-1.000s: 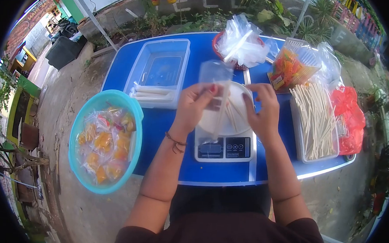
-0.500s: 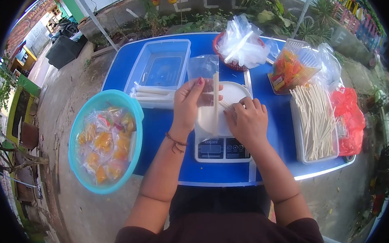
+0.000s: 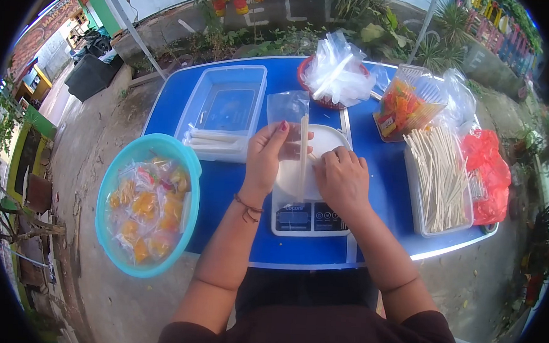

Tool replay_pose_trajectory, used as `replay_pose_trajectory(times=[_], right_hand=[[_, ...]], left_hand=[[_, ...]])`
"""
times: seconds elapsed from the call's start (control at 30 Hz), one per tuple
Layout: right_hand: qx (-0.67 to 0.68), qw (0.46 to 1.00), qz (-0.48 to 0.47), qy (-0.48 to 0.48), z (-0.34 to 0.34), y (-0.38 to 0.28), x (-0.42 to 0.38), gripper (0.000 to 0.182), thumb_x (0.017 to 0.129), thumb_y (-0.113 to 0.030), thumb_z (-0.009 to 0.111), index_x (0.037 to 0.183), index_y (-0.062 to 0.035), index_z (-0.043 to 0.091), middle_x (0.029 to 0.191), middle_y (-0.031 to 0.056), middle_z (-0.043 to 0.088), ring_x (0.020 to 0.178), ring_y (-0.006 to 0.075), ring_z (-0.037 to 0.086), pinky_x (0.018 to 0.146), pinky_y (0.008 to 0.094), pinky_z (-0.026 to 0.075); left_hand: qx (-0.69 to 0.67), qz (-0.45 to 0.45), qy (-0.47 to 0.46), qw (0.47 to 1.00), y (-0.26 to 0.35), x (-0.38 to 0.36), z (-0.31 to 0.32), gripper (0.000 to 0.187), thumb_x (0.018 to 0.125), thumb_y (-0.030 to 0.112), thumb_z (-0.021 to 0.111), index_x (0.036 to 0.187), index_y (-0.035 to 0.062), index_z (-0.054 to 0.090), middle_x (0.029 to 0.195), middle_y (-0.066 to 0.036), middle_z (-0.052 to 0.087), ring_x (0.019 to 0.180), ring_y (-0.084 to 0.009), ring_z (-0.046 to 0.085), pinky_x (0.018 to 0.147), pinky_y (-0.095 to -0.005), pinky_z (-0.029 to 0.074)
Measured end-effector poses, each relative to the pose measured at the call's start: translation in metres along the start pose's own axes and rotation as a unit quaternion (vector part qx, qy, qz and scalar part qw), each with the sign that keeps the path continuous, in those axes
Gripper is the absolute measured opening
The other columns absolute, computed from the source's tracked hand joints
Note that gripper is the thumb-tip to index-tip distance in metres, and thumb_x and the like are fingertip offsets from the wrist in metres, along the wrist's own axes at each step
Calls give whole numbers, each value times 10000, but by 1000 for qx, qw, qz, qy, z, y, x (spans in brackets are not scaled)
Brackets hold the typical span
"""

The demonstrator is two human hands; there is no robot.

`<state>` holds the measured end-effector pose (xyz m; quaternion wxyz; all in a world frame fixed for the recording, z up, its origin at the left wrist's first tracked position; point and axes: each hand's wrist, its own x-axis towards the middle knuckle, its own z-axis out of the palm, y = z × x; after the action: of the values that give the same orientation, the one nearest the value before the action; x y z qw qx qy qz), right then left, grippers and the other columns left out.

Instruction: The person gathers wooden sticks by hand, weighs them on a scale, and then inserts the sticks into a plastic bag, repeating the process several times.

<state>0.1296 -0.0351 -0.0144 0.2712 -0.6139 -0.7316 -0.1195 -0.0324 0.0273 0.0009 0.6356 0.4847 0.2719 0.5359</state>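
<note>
Nearest, at the bottom edge of the scale's plate, the right hand (image 3: 343,182) has its fingers bent inward; a small pale tip shows beside them, but I cannot tell whether they grip it. One second ago this hand was spread wider and stood farther right, and thin sticks were visible on the plate between the hands. The left hand (image 3: 266,155), in the centre of the frame, pinches a clear bag (image 3: 288,107) between thumb and fingers, with pale sticks (image 3: 303,163) upright inside. The bag was blurred then; now it is sharp. Behind it is the white plate (image 3: 333,137) of the scale (image 3: 309,226) on the blue surface (image 3: 219,193). Farther, at upper centre, the red basket (image 3: 328,101) of bags appears slightly lower than before.
</note>
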Motion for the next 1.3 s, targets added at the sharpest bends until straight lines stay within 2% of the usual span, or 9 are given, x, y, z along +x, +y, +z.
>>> replay_pose_trajectory(times=[0.1, 0.2, 0.3, 0.4, 0.6, 0.7, 0.8, 1.0, 1.3], right_hand=[[51, 998, 22, -41, -1, 6, -2, 146, 854, -201, 652, 854, -55, 650, 869, 78, 611, 868, 262, 614, 737, 401, 435], [38, 999, -5, -6, 2, 7, -1, 82, 797, -123, 661, 788, -46, 636, 818, 65, 582, 790, 243, 599, 678, 365, 417], [-57, 998, -16, -4, 7, 5, -1, 76, 747, -114, 668, 772, -58, 625, 808, 64, 577, 791, 239, 600, 682, 365, 416], [-83, 996, -3, -15, 6, 2, 2, 100, 706, -119, 671, 759, -64, 607, 808, 66, 574, 796, 234, 600, 687, 365, 417], [-75, 997, 15, -26, 6, 3, 3, 155, 734, -155, 679, 806, -53, 588, 846, 76, 581, 803, 241, 598, 678, 376, 408], [-45, 998, 21, -33, 5, 6, 4, 154, 776, -168, 665, 828, -52, 577, 862, 86, 580, 823, 262, 597, 678, 381, 410], [40, 998, 50, 3, 10, 12, 4, 141, 797, -133, 654, 868, -54, 561, 875, 102, 575, 821, 294, 593, 690, 392, 413], [261, 957, 101, 80, 1, 10, 9, 153, 836, 12, 623, 929, -2, 502, 909, 157, 553, 813, 359, 597, 694, 421, 479], [328, 935, 119, 60, 7, 11, 9, 117, 863, 46, 602, 951, 26, 526, 950, 172, 558, 791, 352, 611, 686, 398, 509]], left_hand=[[5, 2, -4, 1000, 3, 1, 2, 306, 1044, 241, 462, 1076, 8, 658, 1011, -198, 717, 811, -260, 729, 727, -341, 586], [9, 1, -2, 1000, 1, 0, 0, 305, 1045, 239, 458, 1076, 12, 660, 1012, -198, 718, 809, -257, 729, 723, -335, 584], [10, 2, -3, 1000, -1, 2, -1, 308, 1047, 238, 454, 1077, 12, 661, 1010, -194, 719, 810, -254, 729, 718, -328, 582], [18, 4, -1, 1000, -3, 1, -1, 311, 1047, 239, 454, 1078, 10, 662, 1005, -190, 721, 811, -252, 728, 716, -325, 581], [12, -6, -5, 1000, -2, 3, -1, 316, 1047, 241, 456, 1071, 0, 659, 1010, -185, 719, 819, -251, 728, 728, -327, 585], [-4, -33, -12, 999, -4, 3, -4, 315, 1042, 251, 471, 1074, -5, 651, 1044, -183, 709, 865, -250, 725, 777, -330, 583], [-9, -59, 1, 998, -9, 5, -4, 307, 1038, 250, 483, 1086, -6, 645, 1078, -177, 700, 937, -245, 713, 822, -331, 572], [-10, -97, -24, 995, -14, 1, 0, 296, 1036, 221, 488, 1142, -23, 616, 1135, -180, 681, 1040, -246, 686, 927, -361, 540], [-55, -147, -43, 987, -16, -2, 2, 272, 1039, 181, 469, 1128, -46, 590, 1162, -212, 658, 1091, -287, 667, 991, -406, 530]])
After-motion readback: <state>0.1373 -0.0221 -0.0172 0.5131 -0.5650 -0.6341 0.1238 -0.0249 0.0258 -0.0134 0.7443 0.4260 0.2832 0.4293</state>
